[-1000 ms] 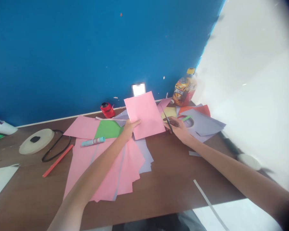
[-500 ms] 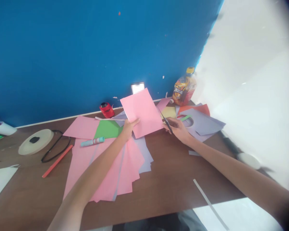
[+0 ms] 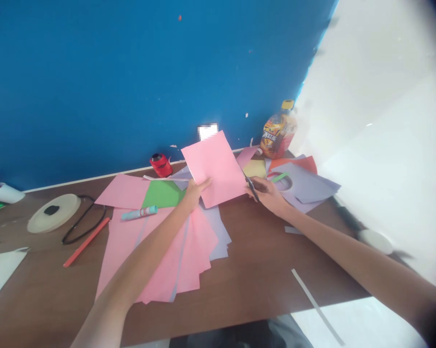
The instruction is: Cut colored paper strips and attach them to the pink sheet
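The pink sheet point(image 3: 215, 169) has shifted slightly left since the earliest frame, and the scissors point(image 3: 253, 189) now meet its right edge. Across the brown worktop point(image 3: 254, 270), fanned pink papers point(image 3: 160, 251) lie near left. The sheet is held up beyond them, left hand point(image 3: 195, 194) pinching its lower left edge. The right hand's point(image 3: 270, 195) grip is closed around the scissors' handles. A yellow-capped bottle point(image 3: 277, 135) stands far right; a light-blue tube point(image 3: 138, 213) rests on the papers.
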`<move>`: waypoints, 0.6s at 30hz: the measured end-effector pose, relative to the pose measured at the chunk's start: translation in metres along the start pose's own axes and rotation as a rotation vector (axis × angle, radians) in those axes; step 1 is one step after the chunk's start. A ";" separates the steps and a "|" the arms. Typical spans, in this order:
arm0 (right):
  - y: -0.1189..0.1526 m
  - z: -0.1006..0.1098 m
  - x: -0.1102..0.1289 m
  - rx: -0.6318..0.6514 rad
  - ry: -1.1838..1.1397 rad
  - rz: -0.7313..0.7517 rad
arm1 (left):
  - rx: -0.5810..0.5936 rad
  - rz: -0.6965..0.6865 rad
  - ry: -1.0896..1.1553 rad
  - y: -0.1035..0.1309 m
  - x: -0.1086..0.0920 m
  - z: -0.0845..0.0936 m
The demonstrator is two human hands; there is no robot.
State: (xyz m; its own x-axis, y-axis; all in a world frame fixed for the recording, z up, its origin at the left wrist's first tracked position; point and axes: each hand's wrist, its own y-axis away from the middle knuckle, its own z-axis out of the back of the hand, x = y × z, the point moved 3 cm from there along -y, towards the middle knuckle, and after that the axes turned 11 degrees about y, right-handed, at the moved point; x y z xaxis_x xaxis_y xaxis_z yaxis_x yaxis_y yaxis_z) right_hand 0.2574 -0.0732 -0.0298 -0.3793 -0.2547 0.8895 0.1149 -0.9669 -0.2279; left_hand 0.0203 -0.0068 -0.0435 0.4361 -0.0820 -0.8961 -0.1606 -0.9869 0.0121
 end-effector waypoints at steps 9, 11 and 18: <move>-0.002 -0.002 -0.005 0.021 -0.033 -0.005 | 0.013 -0.017 -0.037 -0.002 0.002 0.002; -0.002 -0.002 -0.005 0.026 -0.033 -0.005 | 0.003 -0.013 -0.057 -0.003 0.003 0.004; -0.001 -0.001 -0.004 0.032 -0.001 -0.023 | -0.005 -0.016 -0.067 -0.003 0.002 0.003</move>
State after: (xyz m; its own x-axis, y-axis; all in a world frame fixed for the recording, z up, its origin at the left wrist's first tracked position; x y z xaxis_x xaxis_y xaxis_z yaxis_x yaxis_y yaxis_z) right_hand 0.2575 -0.0710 -0.0339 -0.3812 -0.2324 0.8948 0.1356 -0.9715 -0.1945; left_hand 0.0191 -0.0035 -0.0470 0.3783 -0.0567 -0.9240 -0.1494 -0.9888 -0.0005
